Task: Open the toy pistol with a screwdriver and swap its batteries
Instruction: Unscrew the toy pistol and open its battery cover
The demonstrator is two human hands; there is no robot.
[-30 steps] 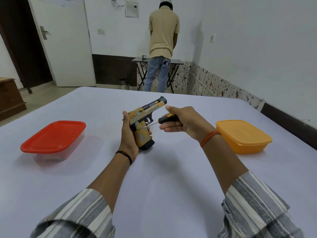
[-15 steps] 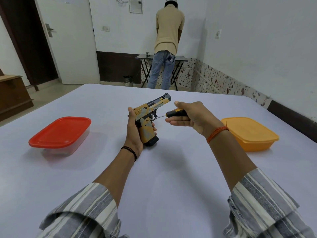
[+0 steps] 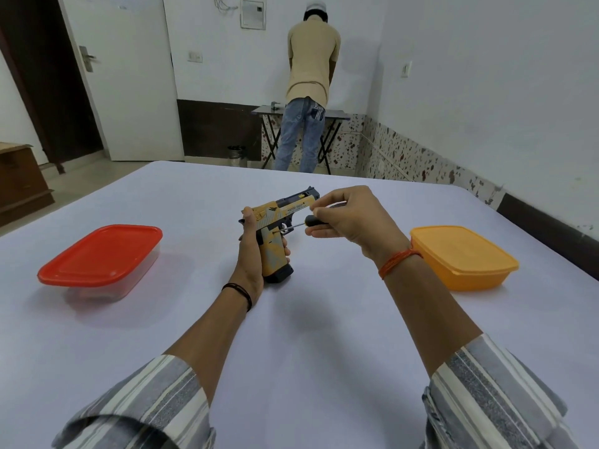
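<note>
A yellow and dark-blue toy pistol (image 3: 275, 234) stands butt-down on the white table, barrel pointing up and to the right. My left hand (image 3: 251, 257) grips its handle from the left side. My right hand (image 3: 348, 218) holds a screwdriver (image 3: 303, 222) with a black handle; its thin shaft runs left, and the tip touches the top of the pistol's grip just behind the trigger guard. No batteries are visible.
A clear box with a red lid (image 3: 100, 259) sits on the table (image 3: 308, 335) at the left, an orange lidded box (image 3: 462, 256) at the right. Beyond the table a person (image 3: 309, 92) stands with their back to me at a small folding table.
The pistol's butt has come down onto the table and the pistol stands more upright. My right hand has moved closer, bringing the screwdriver tip against the grip.
</note>
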